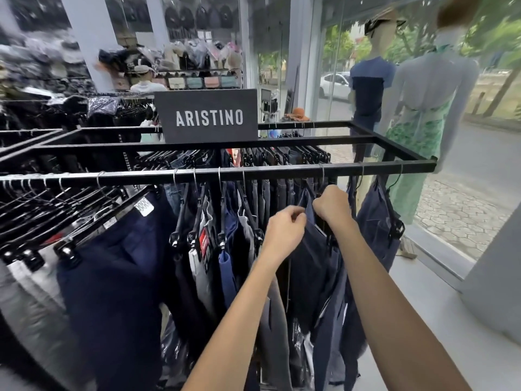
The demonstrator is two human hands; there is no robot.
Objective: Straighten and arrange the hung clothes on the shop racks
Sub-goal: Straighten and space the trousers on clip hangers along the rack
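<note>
Curling fingers (296, 215) of left hand (284, 225) and right hand (331, 206) grip navy trousers (310, 258) among hangers (258, 235).

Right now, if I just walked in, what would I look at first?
The black sign reading ARISTINO, sitting mid-picture on top of the rack. Just below it, the left hand and right hand grip dark trousers hanging from the front rail. At the right, by the window, stand two mannequins, one in a green dress.
</note>
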